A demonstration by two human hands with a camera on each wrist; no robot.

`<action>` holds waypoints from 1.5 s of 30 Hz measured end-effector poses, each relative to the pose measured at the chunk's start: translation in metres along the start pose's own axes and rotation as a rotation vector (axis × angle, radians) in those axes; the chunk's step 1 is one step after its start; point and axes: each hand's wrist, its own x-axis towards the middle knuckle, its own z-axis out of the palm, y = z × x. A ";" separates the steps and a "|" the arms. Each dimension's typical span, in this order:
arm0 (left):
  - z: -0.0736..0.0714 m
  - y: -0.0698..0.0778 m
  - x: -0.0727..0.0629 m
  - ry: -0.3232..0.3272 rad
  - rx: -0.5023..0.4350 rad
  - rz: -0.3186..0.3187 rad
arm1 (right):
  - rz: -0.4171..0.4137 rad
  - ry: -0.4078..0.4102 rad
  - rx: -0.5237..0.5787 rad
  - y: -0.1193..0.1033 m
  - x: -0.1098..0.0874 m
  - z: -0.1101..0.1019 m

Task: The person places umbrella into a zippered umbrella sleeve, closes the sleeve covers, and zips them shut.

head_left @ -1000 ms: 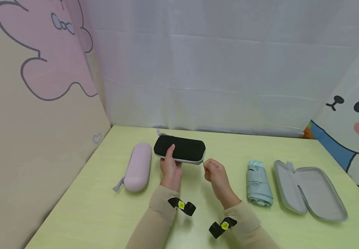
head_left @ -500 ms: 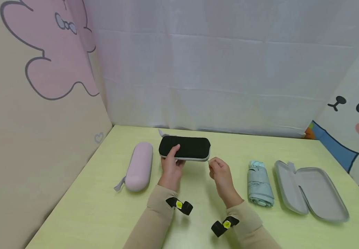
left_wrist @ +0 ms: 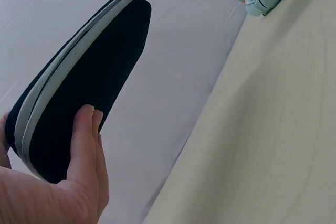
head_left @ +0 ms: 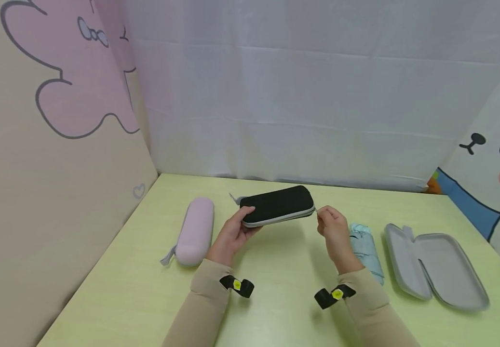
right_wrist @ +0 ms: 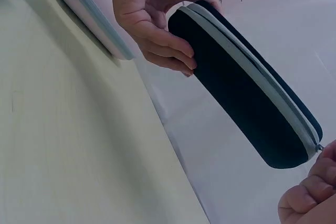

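My left hand [head_left: 230,236] grips a black zippered case [head_left: 277,205] by its left end, thumb on top and fingers underneath. The case is raised above the table, its right end tilted up. A grey zipper band [left_wrist: 63,72] runs along its long side. At the far right corner, my right hand [head_left: 335,236] pinches the small zipper pull [right_wrist: 319,148] between thumb and forefinger, the other fingers curled in. A light fabric tab [head_left: 234,198] sticks out from the case's left end.
A pink hard case [head_left: 195,231] with a grey tab lies left of my left hand. To the right are a folded light-blue umbrella [head_left: 367,250], partly behind my right hand, and an opened grey case [head_left: 449,270]. A white curtain [head_left: 297,106] hangs behind the table.
The black case and both hands have shifted right. The case's right end has tipped upward, and my right hand has risen with it, still at that corner.
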 end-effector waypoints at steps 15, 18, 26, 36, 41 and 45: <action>0.011 -0.016 0.007 0.329 -0.160 0.153 | 0.006 0.064 -0.140 0.010 -0.011 0.020; 0.015 -0.016 0.006 0.340 -0.176 0.159 | -0.006 0.068 -0.133 0.011 -0.014 0.025; 0.023 -0.017 0.005 0.374 -0.184 0.176 | -0.020 0.079 -0.121 0.008 -0.013 0.025; 0.032 -0.024 0.004 0.418 -0.199 0.192 | -0.046 0.096 -0.177 0.015 -0.010 0.028; 0.036 -0.027 0.004 0.423 -0.218 0.204 | -0.067 0.094 -0.216 0.016 -0.011 0.031; 0.039 -0.030 0.001 0.412 -0.227 0.195 | -0.068 0.093 -0.230 0.016 -0.012 0.032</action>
